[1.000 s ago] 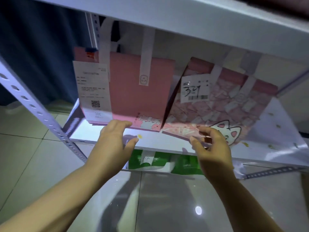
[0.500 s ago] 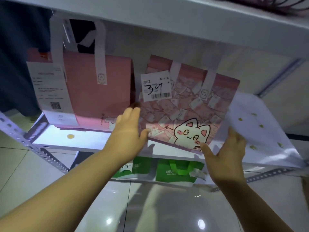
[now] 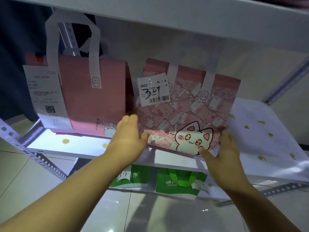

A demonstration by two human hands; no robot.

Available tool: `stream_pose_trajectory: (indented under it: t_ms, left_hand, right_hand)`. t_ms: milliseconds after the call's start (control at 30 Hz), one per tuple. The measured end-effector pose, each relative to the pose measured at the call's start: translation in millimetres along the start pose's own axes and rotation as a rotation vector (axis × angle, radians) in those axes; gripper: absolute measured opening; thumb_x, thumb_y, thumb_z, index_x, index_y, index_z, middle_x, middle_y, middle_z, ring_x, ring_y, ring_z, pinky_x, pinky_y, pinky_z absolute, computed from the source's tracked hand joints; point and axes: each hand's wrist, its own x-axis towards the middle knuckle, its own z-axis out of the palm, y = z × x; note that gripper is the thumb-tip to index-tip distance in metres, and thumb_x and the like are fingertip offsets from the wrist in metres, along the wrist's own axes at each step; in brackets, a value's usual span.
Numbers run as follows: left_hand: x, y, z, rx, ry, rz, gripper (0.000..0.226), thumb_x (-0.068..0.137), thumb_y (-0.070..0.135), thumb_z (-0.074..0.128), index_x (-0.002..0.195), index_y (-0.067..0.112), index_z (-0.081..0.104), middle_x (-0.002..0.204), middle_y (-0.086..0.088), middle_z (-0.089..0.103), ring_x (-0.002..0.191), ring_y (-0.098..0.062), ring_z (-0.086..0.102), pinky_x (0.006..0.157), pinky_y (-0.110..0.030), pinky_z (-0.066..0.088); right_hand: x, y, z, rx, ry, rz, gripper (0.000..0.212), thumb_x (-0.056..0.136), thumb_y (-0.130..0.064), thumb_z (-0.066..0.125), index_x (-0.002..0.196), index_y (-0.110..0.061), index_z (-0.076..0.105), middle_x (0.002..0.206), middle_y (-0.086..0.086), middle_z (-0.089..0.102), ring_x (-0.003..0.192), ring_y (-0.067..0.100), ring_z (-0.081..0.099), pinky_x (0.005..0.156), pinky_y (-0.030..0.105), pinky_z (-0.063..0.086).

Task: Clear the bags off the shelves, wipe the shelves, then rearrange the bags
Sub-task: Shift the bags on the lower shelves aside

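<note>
standing upright on the shelf point(image 3: 75, 148) at nine o'clock of the view, a plain pink bag point(image 3: 100, 101) carries a long white receipt point(image 3: 45, 96) on its front. just beside it, toward three o'clock, the left hand point(image 3: 128, 136) grips the cat bag point(image 3: 189, 118) at that bag's eight o'clock corner, fingers round the side edge and thumb on the printed front. the cat bag is upright at the shelf's front, slightly tilted, between the two hands. a white label point(image 3: 153, 91) marked 34 sits at its eleven o'clock. green bags point(image 3: 177, 183) stand under the shelf at six o'clock. the right hand point(image 3: 227, 153) holds the bag's four o'clock corner, thumb on the front below the cartoon cat. the hands are apart, each clamped on the cat bag. white spotted paper point(image 3: 260, 131) lies on the shelf at three o'clock.
</note>
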Motion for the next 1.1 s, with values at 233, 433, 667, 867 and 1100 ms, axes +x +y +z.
stream_pose_trajectory:
  t_ms: [233, 433, 667, 867, 1100]
  left_hand:
    - [-12, -6, 2, -0.046, 0.032, 0.05, 0.036, 0.086, 0.032, 0.061, 0.114, 0.018, 0.042, 0.114, 0.001, 0.043, 0.099, -0.02, 0.048, 0.082, -0.033, 0.044]
    - [-38, -20, 4, -0.127, 0.112, 0.125, 0.054, 0.084, 0.036, 0.063, 0.133, 0.026, 0.042, 0.131, 0.004, 0.043, 0.11, -0.012, 0.047, 0.095, -0.038, 0.046]
    - [-81, -66, 36, -0.179, 0.1, 0.11, 0.034, 0.084, 0.036, 0.062, 0.116, 0.028, 0.055, 0.107, 0.016, 0.049, 0.098, -0.003, 0.05, 0.082, -0.022, 0.044]
    - [-98, -131, 80, -0.237, 0.012, 0.055, 0.025, 0.083, 0.029, 0.064, 0.107, 0.026, 0.06, 0.101, 0.014, 0.057, 0.095, -0.003, 0.055, 0.077, -0.019, 0.043]
    - [-86, -206, 124, -0.309, 0.03, -0.039, 0.021, 0.081, 0.018, 0.068, 0.1, 0.025, 0.059, 0.094, 0.008, 0.062, 0.093, -0.011, 0.06, 0.079, -0.03, 0.048]
  right_hand:
    - [0, 1, -6, 0.023, 0.02, 0.012, 0.062, 0.081, -0.019, 0.069, 0.134, -0.02, 0.037, 0.125, 0.002, 0.044, 0.121, 0.026, 0.039, 0.102, 0.046, 0.037]
    - [-25, 0, -4, 0.108, 0.07, -0.025, 0.048, 0.082, -0.021, 0.067, 0.125, -0.024, 0.047, 0.114, -0.009, 0.041, 0.115, 0.019, 0.044, 0.095, 0.045, 0.044]
    - [-74, 12, 34, 0.223, -0.009, -0.141, 0.036, 0.083, -0.011, 0.065, 0.117, -0.015, 0.054, 0.109, -0.002, 0.054, 0.093, 0.012, 0.055, 0.083, 0.04, 0.052]
    - [-101, 39, 98, 0.094, -0.134, -0.1, 0.03, 0.084, -0.023, 0.066, 0.113, -0.019, 0.058, 0.105, -0.004, 0.06, 0.089, 0.005, 0.057, 0.077, 0.028, 0.052]
    - [-114, 66, 185, 0.096, -0.208, 0.026, 0.03, 0.085, -0.023, 0.065, 0.114, -0.023, 0.058, 0.107, -0.009, 0.06, 0.094, 0.004, 0.058, 0.073, 0.014, 0.046]
